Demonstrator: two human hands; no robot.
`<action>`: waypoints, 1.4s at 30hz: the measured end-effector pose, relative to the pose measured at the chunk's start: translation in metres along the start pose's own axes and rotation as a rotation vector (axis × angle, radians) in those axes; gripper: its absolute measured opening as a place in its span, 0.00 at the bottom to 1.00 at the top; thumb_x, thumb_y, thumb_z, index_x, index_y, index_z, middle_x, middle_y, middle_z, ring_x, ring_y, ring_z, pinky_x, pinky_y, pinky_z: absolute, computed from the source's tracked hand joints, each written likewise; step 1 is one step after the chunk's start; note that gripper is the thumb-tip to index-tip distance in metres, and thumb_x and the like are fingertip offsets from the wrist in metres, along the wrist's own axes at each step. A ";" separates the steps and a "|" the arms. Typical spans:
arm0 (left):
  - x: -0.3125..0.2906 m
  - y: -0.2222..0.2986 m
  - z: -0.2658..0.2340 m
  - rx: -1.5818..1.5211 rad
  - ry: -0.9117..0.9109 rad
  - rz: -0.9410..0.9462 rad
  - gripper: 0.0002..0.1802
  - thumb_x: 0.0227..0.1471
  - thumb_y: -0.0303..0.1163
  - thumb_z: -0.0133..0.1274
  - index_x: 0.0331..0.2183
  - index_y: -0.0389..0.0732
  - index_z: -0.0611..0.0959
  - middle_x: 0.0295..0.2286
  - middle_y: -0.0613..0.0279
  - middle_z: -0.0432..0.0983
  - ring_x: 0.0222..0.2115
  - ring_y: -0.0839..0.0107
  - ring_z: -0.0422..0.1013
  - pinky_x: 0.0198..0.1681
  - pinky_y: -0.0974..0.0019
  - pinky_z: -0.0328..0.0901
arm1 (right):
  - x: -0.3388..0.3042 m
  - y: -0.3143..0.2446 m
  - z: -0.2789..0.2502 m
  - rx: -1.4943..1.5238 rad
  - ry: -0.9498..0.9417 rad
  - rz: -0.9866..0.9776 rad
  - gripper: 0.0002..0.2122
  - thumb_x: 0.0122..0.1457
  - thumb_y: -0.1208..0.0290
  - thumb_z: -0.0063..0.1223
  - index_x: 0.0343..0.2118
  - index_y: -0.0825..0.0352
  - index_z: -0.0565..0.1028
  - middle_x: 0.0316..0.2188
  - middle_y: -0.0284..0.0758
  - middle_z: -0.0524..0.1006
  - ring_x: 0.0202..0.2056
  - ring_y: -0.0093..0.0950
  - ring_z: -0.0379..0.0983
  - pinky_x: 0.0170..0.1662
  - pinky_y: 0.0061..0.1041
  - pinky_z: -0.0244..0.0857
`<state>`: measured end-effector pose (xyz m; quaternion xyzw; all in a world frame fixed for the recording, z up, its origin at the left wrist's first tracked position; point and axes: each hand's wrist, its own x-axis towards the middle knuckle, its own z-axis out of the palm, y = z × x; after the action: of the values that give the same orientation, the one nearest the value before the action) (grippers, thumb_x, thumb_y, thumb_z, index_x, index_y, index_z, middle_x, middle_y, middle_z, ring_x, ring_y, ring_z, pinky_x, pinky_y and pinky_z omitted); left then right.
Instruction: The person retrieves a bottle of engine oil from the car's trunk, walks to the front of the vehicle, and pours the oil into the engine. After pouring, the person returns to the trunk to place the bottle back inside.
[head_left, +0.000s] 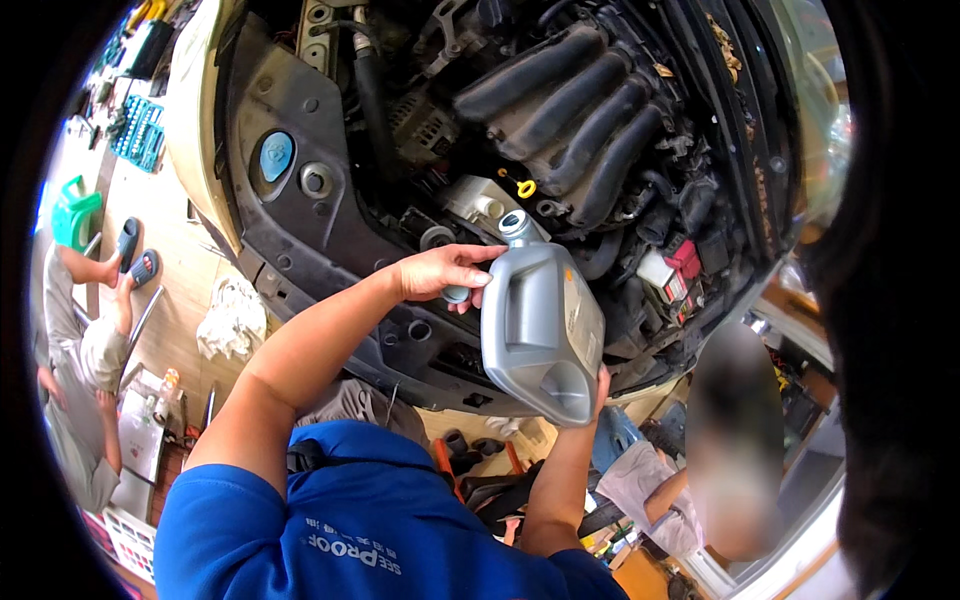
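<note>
A grey plastic oil jug (535, 325) is tilted over the engine bay, its uncapped neck (515, 226) towards the engine. Near the jug's base, my right hand (602, 388) grips it from the right side, with most of its fingers hidden behind. My left hand (447, 273) is closed round a small pale blue-green cap (457, 294), while its fingertips touch the jug's left shoulder. Just beyond the neck are a yellow dipstick ring (526, 188) and a pale metal engine part (482, 203). No liquid can be seen coming out.
Black intake pipes (570, 110) fill the far engine bay. A battery with a red terminal cover (683, 259) sits to the right; a blue washer-fluid cap (276, 157) lies left. A seated person (85, 350) is at the left, another person (650, 495) at lower right. White cloths (233, 318) lie on the floor.
</note>
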<state>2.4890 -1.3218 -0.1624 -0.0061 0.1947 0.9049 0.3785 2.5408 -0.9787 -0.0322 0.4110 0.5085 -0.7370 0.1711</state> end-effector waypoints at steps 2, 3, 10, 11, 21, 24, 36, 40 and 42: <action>0.000 0.000 0.000 -0.017 -0.013 0.005 0.52 0.51 0.45 0.62 0.66 0.37 0.50 0.26 0.60 0.78 0.21 0.76 0.71 0.23 0.73 0.63 | 0.002 0.001 -0.006 -0.020 -0.026 -0.031 0.27 0.61 0.49 0.40 0.53 0.68 0.71 0.48 0.42 0.76 0.47 0.37 0.74 0.51 0.36 0.68; 0.000 0.000 0.000 -0.020 -0.008 0.005 0.52 0.51 0.44 0.62 0.66 0.37 0.50 0.26 0.60 0.78 0.21 0.76 0.71 0.23 0.73 0.64 | 0.002 0.000 -0.006 -0.018 -0.022 -0.024 0.27 0.61 0.49 0.40 0.54 0.68 0.71 0.48 0.42 0.76 0.47 0.37 0.74 0.51 0.36 0.68; -0.001 0.003 0.000 -0.036 -0.004 -0.013 0.54 0.49 0.47 0.63 0.66 0.36 0.50 0.30 0.61 0.76 0.21 0.75 0.70 0.22 0.72 0.64 | 0.002 -0.002 -0.005 -0.010 -0.010 -0.007 0.28 0.61 0.49 0.40 0.55 0.69 0.69 0.49 0.42 0.76 0.47 0.38 0.74 0.52 0.36 0.68; -0.002 0.004 0.001 -0.027 -0.006 -0.016 0.56 0.48 0.48 0.63 0.66 0.36 0.50 0.32 0.61 0.75 0.21 0.75 0.69 0.22 0.72 0.64 | 0.002 -0.001 -0.005 -0.015 -0.001 -0.011 0.28 0.61 0.49 0.40 0.55 0.69 0.69 0.49 0.42 0.76 0.48 0.38 0.73 0.52 0.36 0.68; -0.002 0.006 0.000 -0.084 0.002 -0.015 0.54 0.49 0.47 0.62 0.66 0.37 0.50 0.31 0.61 0.76 0.20 0.74 0.70 0.22 0.71 0.65 | -0.002 0.000 0.006 -0.034 0.040 -0.029 0.28 0.61 0.49 0.40 0.55 0.69 0.69 0.49 0.42 0.75 0.47 0.38 0.73 0.51 0.36 0.69; -0.003 0.007 0.002 -0.091 0.006 -0.028 0.53 0.50 0.46 0.62 0.66 0.37 0.50 0.30 0.62 0.76 0.20 0.74 0.71 0.22 0.71 0.65 | 0.003 0.001 -0.002 -0.050 0.020 -0.038 0.28 0.61 0.49 0.40 0.54 0.69 0.70 0.49 0.42 0.75 0.47 0.37 0.73 0.51 0.36 0.68; -0.001 0.007 -0.001 -0.115 0.022 -0.013 0.50 0.51 0.46 0.59 0.66 0.39 0.53 0.28 0.64 0.77 0.19 0.75 0.71 0.20 0.72 0.64 | 0.011 0.001 -0.015 -0.029 -0.025 -0.004 0.30 0.60 0.48 0.39 0.56 0.69 0.68 0.52 0.44 0.74 0.50 0.40 0.72 0.53 0.39 0.67; 0.000 0.005 -0.001 -0.128 0.032 -0.008 0.50 0.50 0.46 0.59 0.65 0.38 0.53 0.27 0.64 0.77 0.18 0.76 0.71 0.20 0.74 0.64 | 0.011 0.001 -0.015 -0.036 -0.032 -0.008 0.31 0.60 0.47 0.39 0.57 0.69 0.67 0.52 0.44 0.73 0.51 0.41 0.71 0.54 0.41 0.66; 0.000 0.005 -0.002 -0.131 0.027 -0.001 0.50 0.49 0.46 0.59 0.65 0.38 0.53 0.27 0.64 0.77 0.18 0.77 0.71 0.19 0.74 0.64 | 0.011 0.001 -0.015 -0.033 -0.032 -0.012 0.31 0.60 0.47 0.39 0.57 0.69 0.67 0.53 0.44 0.73 0.51 0.41 0.71 0.55 0.41 0.66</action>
<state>2.4853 -1.3251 -0.1629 -0.0434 0.1401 0.9153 0.3751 2.5414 -0.9645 -0.0439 0.3931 0.5204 -0.7360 0.1817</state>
